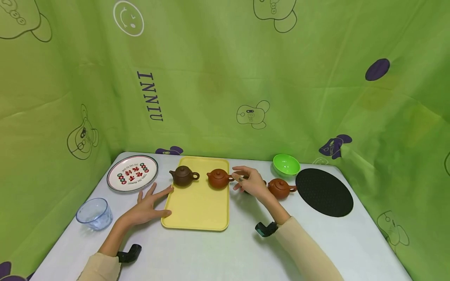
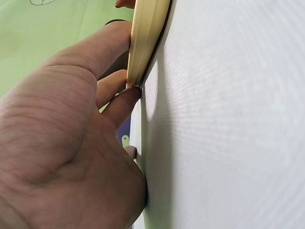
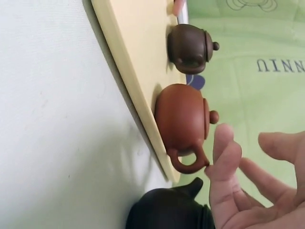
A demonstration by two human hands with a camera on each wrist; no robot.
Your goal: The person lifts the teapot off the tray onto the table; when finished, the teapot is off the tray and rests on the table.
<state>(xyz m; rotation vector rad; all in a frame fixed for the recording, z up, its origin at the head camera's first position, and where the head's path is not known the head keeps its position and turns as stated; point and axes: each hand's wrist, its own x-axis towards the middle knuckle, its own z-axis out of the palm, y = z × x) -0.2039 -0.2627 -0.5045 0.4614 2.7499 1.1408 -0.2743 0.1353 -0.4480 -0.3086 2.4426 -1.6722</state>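
A yellow tray (image 1: pixel 197 212) bears a dark brown teapot (image 1: pixel 183 176) near its left edge and a reddish-brown teapot (image 1: pixel 218 179) near its right edge. My left hand (image 1: pixel 145 208) spreads its fingers along the tray's left rim; thumb and fingertips touch that rim in the left wrist view. Beside the reddish-brown teapot's handle is my right hand (image 1: pixel 251 182), fingers loosely bent, with fingertips right at the handle in the right wrist view. Below this hand stands a black teapot (image 3: pixel 164 210), mostly hidden in the head view.
Another reddish-brown teapot (image 1: pixel 280 189) stands right of my right hand. Behind it is a green bowl (image 1: pixel 286 165), and farther right lies a black oval mat (image 1: pixel 324 192). At the left are an oval plate (image 1: pixel 133 174) with red characters and a clear blue glass bowl (image 1: pixel 95 214).
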